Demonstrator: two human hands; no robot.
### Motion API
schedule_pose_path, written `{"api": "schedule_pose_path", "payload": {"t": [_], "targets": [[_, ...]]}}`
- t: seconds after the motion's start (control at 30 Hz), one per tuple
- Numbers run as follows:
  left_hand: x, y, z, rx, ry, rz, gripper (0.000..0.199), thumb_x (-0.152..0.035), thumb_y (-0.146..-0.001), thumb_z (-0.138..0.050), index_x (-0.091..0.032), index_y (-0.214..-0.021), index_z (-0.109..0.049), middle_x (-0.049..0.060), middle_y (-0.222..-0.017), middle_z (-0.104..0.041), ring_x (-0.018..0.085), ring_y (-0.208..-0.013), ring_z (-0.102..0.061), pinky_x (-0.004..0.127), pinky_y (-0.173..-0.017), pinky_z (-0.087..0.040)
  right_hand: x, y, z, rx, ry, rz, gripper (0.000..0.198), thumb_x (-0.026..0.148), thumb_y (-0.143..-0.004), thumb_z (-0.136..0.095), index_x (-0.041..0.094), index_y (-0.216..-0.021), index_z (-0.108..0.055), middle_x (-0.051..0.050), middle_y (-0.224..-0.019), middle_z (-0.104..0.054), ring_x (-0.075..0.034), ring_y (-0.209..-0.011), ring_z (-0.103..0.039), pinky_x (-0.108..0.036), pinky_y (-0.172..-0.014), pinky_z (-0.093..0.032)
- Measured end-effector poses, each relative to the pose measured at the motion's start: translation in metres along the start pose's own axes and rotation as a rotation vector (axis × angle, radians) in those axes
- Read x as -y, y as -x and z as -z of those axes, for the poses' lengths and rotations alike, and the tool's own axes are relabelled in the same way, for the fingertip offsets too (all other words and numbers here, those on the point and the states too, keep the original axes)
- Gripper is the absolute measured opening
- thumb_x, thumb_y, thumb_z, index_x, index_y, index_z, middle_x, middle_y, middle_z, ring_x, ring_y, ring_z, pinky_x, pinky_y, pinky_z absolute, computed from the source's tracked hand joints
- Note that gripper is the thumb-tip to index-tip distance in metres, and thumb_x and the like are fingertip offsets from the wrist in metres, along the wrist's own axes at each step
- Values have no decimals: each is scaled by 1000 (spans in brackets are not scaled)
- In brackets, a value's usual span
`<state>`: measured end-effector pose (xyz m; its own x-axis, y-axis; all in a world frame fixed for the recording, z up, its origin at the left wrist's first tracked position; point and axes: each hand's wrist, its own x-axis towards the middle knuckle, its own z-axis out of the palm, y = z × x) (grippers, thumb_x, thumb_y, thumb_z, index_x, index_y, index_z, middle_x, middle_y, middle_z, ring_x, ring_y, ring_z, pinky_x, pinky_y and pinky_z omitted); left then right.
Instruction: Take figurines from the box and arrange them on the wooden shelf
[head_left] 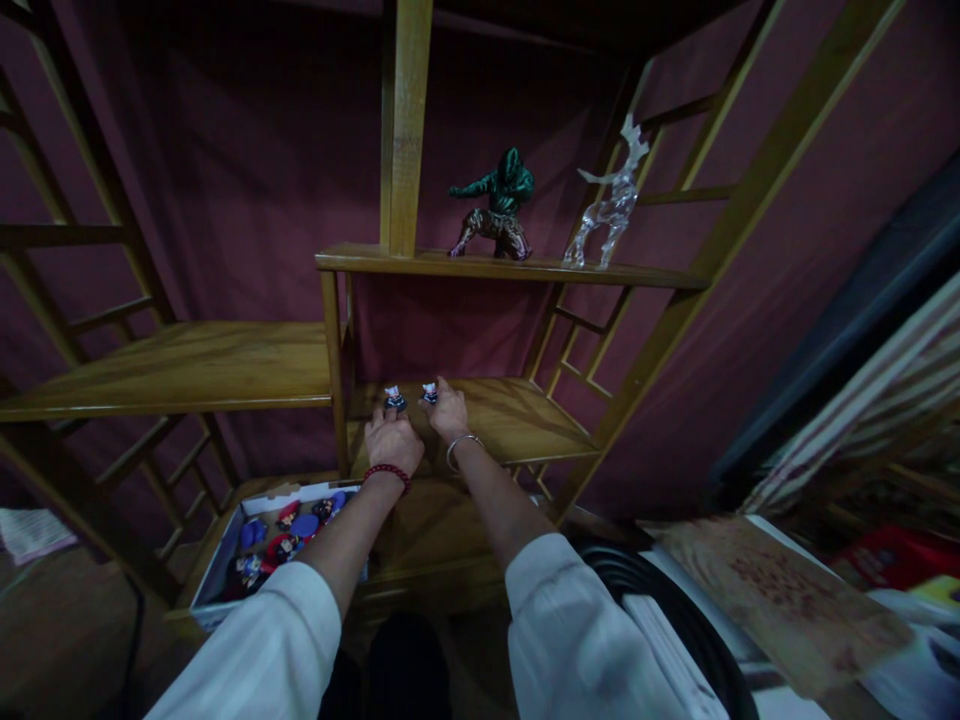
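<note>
Left figurine [394,397], right figurine [430,393]: upright, long axes vertical.

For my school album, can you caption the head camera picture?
Left hand and right hand, each at a small figure on a wooden shelf, below a green-topped statue.

Wooden shelves [517,412] with two small figurines [394,399] mid-level, green figure [504,195] and clear deer [611,208] above, box [212,575] below.

Two tiny figurines [394,397], features indistinct
</note>
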<state>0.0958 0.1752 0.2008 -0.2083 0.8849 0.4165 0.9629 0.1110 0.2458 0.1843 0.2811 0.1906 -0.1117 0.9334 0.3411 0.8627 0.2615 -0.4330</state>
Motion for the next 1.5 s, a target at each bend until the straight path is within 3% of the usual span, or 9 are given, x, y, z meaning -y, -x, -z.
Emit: {"api": "schedule_pose_path", "payload": {"t": [0.4,0.73,0.9,1.23,1.37,1.5], "targets": [[2,0,-5,-20,13,-12,28,-20,-73,-43,-14,-91,-63,11,-107,-59,28,-102,-44,39,-80,-36,-1,2,-1,-5,4,22,57,36,-77,-55,12,-126,-40,-12,-110,-58,-23,-105,-47,-33,-89,-31],[0,4,-1,-30,3,3,32,-19,-73,-43,-13,-98,-62,13,-113,-55,28,-105,-44,39,-84,-37,2,7,0,-98,-57,-95,74,46,-71,-56,5,-129,-37,-18,-123,-46,-28,-116,-37,-35,-95,-24],[2,8,0,-93,28,-31,27,-17,-73,-43,-12,-90,-64,12,-101,-58,24,-98,-48,34,-85,-39,5,18,6,-175,-103,-171,75,47,-72,-53,3,-130,-34,-20,-130,-39,-29,-121,-31,-35,-98,-21],[2,26,5,-57,68,-157,26,-12,-75,-40,-13,-87,-63,11,-94,-59,22,-98,-49,31,-90,-37,10,57,19,-214,-84,-169,63,33,-75,-50,6,-130,-34,-19,-135,-32,-29,-123,-29,-37,-98,-23],[2,39,5,-77,92,-187,27,-10,-75,-39,-14,-88,-62,10,-92,-59,22,-98,-48,32,-91,-36,11,73,23,-216,-84,-124,55,28,-76,-48,8,-126,-39,-19,-130,-38,-28,-119,-35,-37,-97,-27],[4,53,4,-89,155,-203,28,-9,-76,-38,-15,-90,-62,9,-92,-58,22,-96,-47,32,-86,-39,15,91,25,-203,-136,-59,40,21,-79,-41,13,-117,-47,-13,-108,-56,-21,-102,-50,-32,-89,-36]]}}
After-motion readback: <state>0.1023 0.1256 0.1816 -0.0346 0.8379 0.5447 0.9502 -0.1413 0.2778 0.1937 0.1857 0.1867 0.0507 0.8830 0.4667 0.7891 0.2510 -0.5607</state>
